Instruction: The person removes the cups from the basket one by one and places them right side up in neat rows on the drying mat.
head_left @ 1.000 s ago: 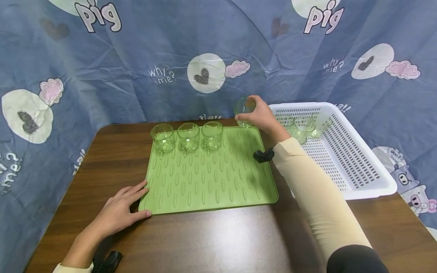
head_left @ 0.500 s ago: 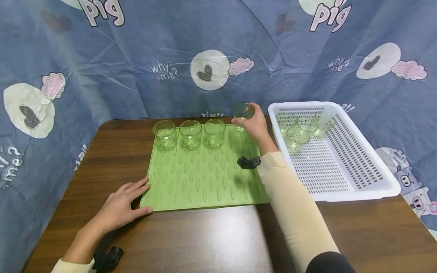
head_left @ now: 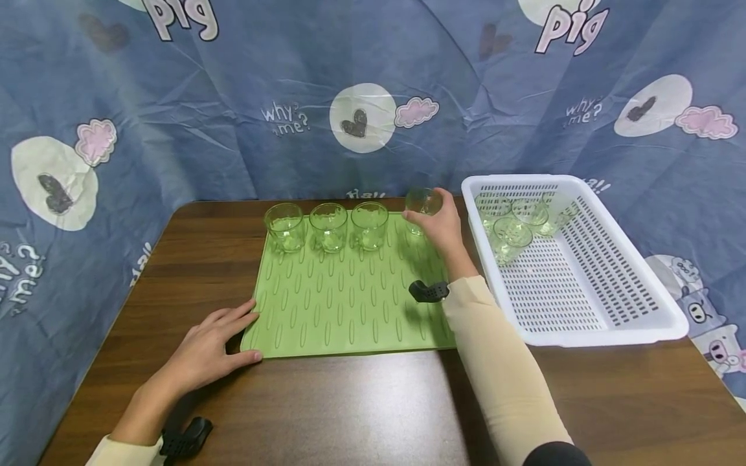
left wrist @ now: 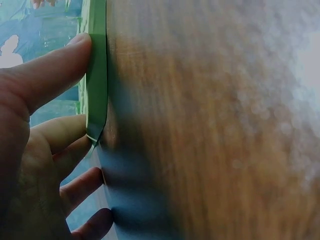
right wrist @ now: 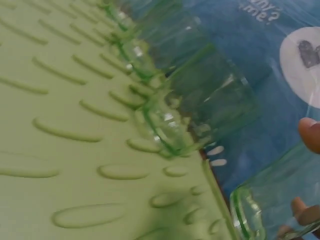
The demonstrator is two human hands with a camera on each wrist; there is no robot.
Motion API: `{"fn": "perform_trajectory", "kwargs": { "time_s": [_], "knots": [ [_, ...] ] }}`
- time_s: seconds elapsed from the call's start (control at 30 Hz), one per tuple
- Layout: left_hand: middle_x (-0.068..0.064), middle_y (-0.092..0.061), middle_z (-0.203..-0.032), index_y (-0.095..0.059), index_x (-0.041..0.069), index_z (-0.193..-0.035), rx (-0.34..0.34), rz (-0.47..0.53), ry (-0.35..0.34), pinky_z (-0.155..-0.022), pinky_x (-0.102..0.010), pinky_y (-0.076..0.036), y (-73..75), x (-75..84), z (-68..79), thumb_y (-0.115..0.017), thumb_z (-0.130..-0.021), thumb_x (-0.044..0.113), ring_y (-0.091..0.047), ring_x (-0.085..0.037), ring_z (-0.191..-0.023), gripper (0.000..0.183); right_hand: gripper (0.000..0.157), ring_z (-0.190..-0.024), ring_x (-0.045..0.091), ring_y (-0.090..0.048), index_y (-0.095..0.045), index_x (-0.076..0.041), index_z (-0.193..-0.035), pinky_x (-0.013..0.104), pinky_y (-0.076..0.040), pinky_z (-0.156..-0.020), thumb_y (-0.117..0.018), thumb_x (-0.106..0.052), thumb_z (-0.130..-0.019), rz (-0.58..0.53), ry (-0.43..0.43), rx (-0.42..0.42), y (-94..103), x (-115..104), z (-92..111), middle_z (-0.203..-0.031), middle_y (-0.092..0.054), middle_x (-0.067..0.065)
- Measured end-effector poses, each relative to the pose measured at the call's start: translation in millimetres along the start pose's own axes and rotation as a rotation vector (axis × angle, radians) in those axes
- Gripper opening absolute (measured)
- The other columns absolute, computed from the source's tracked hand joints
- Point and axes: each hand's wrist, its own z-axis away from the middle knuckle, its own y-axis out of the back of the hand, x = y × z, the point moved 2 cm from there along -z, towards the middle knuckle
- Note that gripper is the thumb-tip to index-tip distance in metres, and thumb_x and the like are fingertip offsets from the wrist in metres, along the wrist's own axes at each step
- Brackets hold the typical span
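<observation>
My right hand [head_left: 438,223] holds a clear greenish drinking glass [head_left: 424,202] upright at the back right corner of the green mat [head_left: 326,304]. In the right wrist view, fingertips [right wrist: 311,135] show at the side of this glass [right wrist: 265,200]; I cannot tell if its base touches the mat. Three matching glasses stand in a row along the mat's back edge: a left glass [head_left: 286,228], a middle glass [head_left: 329,228] and a right glass [head_left: 370,226]. My left hand [head_left: 204,349] rests at the mat's front left corner, fingers spread, thumb and index finger touching its edge.
A white perforated plastic basket [head_left: 612,338] stands right of the mat, with several more glasses [head_left: 511,241] in its back left part. The brown wooden table [head_left: 373,408] lies under everything. A blue printed cloth [head_left: 233,129] hangs behind the table.
My right hand has lowered the glass toward the back right corner of the mat. My left hand stays at the mat's corner. The head view has shifted slightly.
</observation>
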Motion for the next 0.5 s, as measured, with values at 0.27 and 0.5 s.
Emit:
{"fn": "perform_trajectory", "kwargs": {
  "time_s": [0.27,0.5],
  "knots": [
    [-0.01,-0.04,-0.159,-0.052,0.01,-0.145,0.001,0.002,0.002,-0.095,-0.07,-0.035,-0.9,-0.3,0.7,-0.072,-0.084,0.054,-0.039,-0.042,-0.138,0.078,0.096,-0.14,0.032,-0.043,-0.025,-0.014,-0.156,0.047,-0.039,-0.113,-0.082,-0.031,-0.081,-0.027,0.004,-0.025,-12.2,11,5,-0.15,-0.048,0.009],
    [-0.009,-0.04,-0.159,-0.052,0.011,-0.145,0.009,0.004,0.005,-0.095,-0.07,-0.035,-0.2,-1.2,1.5,-0.073,-0.084,0.053,-0.039,-0.041,-0.138,0.078,0.095,-0.137,0.036,-0.046,-0.026,-0.013,-0.156,0.047,-0.043,-0.11,-0.082,-0.026,-0.081,-0.054,0.018,-0.064,-15.1,16,7,-0.15,-0.05,0.01]
  ]
}}
